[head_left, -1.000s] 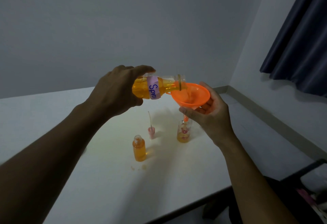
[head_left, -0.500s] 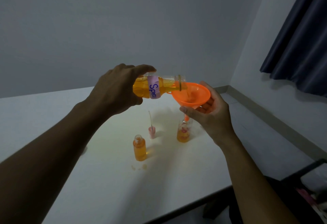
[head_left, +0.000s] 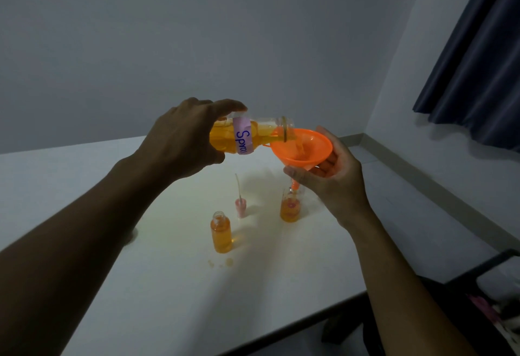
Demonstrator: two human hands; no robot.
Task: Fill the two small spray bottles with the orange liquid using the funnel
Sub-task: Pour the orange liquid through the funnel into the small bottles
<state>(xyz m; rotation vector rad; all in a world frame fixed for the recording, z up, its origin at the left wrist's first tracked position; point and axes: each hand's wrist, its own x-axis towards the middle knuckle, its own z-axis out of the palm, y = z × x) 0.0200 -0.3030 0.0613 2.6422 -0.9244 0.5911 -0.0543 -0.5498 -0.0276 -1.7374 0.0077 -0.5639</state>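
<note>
Gripping the tipped source bottle [head_left: 247, 137], the left hand [head_left: 183, 141] is pouring orange liquid into the funnel [head_left: 302, 148]; the right hand [head_left: 334, 172] is holding that funnel over the far-right spray bottle [head_left: 289, 208]. The near-left spray bottle [head_left: 221, 233] is standing full on the worktop [head_left: 168, 299].

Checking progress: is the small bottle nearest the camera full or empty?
Nearly full. The near small bottle shows orange liquid up to its shoulder, and stands upright and uncapped on the table.
</note>
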